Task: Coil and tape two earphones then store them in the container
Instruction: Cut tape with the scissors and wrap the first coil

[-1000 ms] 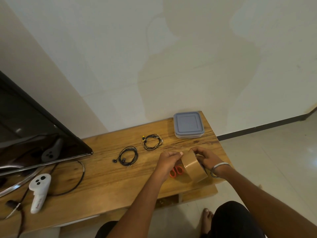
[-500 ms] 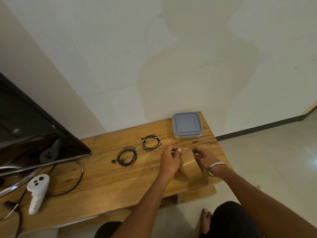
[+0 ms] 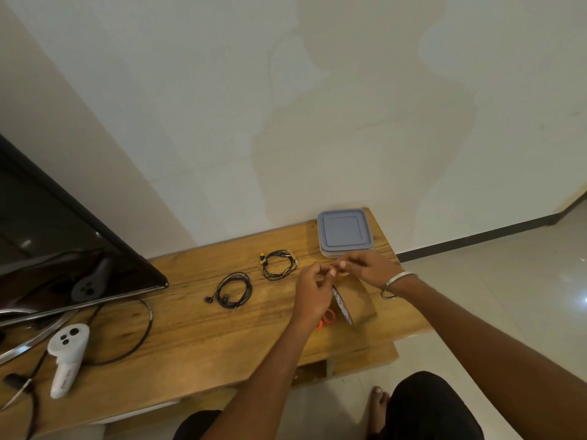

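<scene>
Right of centre in the frame, the left hand (image 3: 313, 289) and right hand (image 3: 370, 268) are meeting above a roll of brown tape (image 3: 354, 301) standing on edge on the wooden table (image 3: 190, 338). Fingertips of both hands are curling together as if pinching the tape's end, though motion blur is hiding what they grip. The left wrist is covering most of the orange scissors (image 3: 327, 319). Two coiled earphones (image 3: 233, 290) (image 3: 278, 263) are lying left of the hands; the lidded container (image 3: 344, 231) is sitting above them.
</scene>
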Motion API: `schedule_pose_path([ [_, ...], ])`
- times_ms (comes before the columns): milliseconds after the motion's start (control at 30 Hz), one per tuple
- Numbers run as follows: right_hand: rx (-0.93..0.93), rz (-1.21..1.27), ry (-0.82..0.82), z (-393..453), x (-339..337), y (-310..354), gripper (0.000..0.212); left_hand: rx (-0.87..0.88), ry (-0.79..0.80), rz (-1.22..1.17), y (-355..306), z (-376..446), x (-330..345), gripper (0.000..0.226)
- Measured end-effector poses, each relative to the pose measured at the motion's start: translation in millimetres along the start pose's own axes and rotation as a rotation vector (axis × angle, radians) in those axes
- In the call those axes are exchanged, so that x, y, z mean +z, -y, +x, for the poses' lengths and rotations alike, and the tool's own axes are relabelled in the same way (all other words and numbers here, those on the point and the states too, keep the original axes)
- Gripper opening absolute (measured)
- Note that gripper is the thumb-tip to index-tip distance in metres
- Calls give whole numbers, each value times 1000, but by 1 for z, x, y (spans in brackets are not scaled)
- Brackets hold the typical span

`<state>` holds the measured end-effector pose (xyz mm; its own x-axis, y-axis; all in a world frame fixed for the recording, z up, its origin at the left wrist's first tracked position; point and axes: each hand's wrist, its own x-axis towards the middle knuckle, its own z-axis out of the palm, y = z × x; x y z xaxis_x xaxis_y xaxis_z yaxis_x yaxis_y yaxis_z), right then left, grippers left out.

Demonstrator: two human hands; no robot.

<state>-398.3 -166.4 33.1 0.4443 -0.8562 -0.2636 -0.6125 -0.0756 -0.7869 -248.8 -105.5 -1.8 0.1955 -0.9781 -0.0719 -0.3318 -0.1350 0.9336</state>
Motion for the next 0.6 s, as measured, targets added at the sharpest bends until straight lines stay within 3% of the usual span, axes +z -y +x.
schedule_pose_path([
  [167,-46,-449,111,6,-6,17,27,14,-3,33,0,1,3,11],
  [367,-65,-526,88,4,-8,19,23,-40,80,-69,-3,-3,3,12],
  [433,-63,-513,53,5,-9,17,22,-72,160,-162,-4,-8,5,25],
  [567,-76,-522,67,6,-11,13,19,-48,276,-168,-1,-16,5,86],
  [600,-80,-526,77,6,-11,12,19,-27,278,-147,0,-16,4,87],
])
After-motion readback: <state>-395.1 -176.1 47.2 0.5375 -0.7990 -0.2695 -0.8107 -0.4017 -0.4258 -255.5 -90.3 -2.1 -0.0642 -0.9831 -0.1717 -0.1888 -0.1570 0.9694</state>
